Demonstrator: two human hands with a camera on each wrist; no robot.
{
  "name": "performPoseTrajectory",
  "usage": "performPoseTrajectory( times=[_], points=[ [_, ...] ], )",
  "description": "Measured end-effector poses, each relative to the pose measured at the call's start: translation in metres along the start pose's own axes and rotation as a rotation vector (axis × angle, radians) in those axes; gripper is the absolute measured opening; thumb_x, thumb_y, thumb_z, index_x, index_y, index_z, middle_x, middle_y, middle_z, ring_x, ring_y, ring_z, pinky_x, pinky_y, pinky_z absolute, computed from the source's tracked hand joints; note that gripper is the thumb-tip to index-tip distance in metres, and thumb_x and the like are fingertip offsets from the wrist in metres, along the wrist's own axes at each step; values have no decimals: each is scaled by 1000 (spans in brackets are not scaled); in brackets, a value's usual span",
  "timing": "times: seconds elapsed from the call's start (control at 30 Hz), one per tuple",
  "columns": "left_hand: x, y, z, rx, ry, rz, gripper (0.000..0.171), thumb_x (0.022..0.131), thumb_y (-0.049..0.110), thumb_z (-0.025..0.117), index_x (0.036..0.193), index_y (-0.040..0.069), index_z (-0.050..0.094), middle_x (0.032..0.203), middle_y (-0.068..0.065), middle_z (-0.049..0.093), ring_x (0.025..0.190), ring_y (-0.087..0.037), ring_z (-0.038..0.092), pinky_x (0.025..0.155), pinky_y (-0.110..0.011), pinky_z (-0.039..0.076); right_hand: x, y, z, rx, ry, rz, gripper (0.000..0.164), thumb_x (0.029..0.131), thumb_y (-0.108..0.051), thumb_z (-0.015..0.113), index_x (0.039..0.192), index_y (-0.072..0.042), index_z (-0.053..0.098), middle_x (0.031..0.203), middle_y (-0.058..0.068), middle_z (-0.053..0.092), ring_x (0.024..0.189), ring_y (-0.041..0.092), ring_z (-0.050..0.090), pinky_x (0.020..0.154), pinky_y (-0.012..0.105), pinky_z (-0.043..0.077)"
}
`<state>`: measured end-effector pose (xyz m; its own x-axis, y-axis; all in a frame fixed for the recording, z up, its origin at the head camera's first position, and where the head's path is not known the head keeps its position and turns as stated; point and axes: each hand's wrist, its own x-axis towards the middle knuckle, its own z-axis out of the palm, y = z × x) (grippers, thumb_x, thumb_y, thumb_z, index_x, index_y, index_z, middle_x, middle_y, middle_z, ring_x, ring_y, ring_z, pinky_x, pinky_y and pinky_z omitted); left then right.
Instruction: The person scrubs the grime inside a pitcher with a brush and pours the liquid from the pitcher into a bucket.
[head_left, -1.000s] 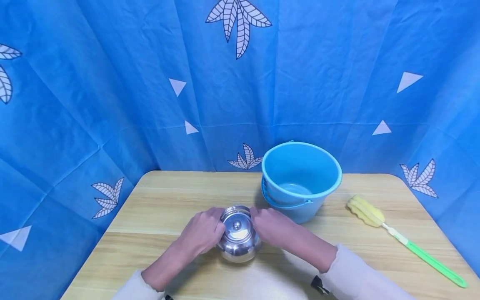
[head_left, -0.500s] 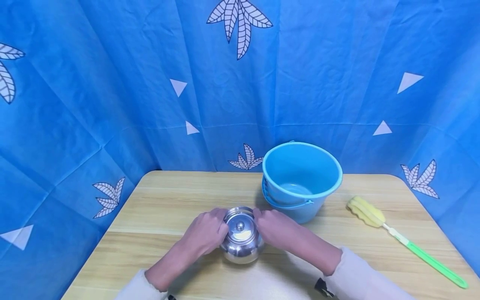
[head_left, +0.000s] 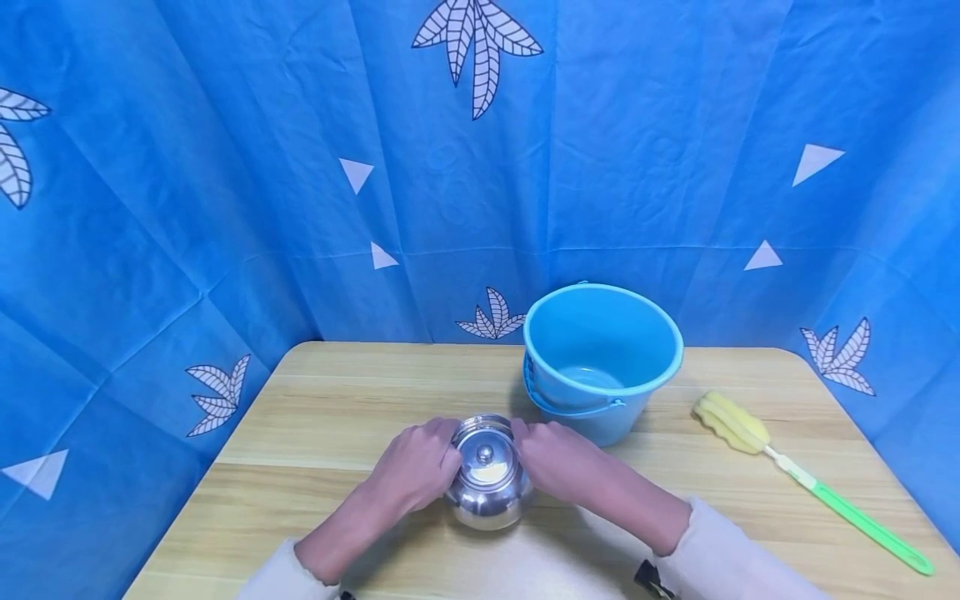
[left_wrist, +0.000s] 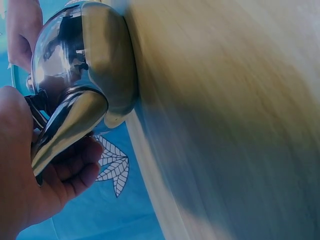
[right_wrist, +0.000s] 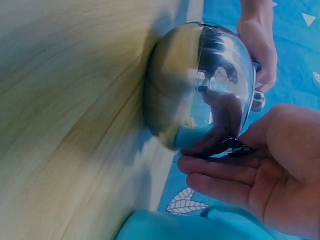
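Observation:
A shiny metal teapot [head_left: 487,500] stands near the front middle of the table, its knobbed lid [head_left: 483,463] on. My left hand [head_left: 420,462] holds it from the left; in the left wrist view the fingers curl round the tapering spout [left_wrist: 75,120]. From the other side my right hand [head_left: 558,462] pinches a small metal fitting [right_wrist: 235,146] at the teapot's side between thumb and fingers. The lower fingers there lie nearly straight under the fitting. Behind the lid a metal band, partly covered by the hands, arcs between them.
A light blue bucket [head_left: 603,287] with its handle hanging down stands just behind my right hand. On the right lies a yellow sponge brush [head_left: 733,423] with a green and white handle. Blue patterned cloth [head_left: 450,192] surrounds the wooden table [head_left: 360,375].
Both hands and the teapot have shifted slightly to the right and toward the front edge. The grip stays the same, and the bucket and brush have not moved.

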<state>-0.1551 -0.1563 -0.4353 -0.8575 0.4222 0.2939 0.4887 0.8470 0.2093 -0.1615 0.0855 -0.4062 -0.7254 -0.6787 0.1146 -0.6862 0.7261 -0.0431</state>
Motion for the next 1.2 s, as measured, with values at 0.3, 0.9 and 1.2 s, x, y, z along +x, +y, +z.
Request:
performPoseTrajectory(
  times=[0.3,0.9,1.2],
  points=[
    [1,5,2,-10,-20,-10,38,97,20,52,125,1,69,115,-14,76,103,-31,74,90,-44,64,-6,1,-2,7,8,-13,23,95,-4,65,115,6,67,77,7,68,61,12,63,52,17,53],
    [5,17,4,15,-12,24,35,97,20,53,120,2,71,106,-11,77,94,-27,75,82,-40,65,-19,7,-1,-6,59,-21,20,91,-1,64,109,8,65,73,8,64,59,17,63,50,21,53],
    [7,22,7,-3,-23,34,36,96,20,51,120,1,71,107,-11,77,94,-26,75,82,-39,65,-26,8,-2,-27,48,-15,21,93,-3,66,110,8,65,75,8,65,60,17,64,52,22,55]
  ],
)
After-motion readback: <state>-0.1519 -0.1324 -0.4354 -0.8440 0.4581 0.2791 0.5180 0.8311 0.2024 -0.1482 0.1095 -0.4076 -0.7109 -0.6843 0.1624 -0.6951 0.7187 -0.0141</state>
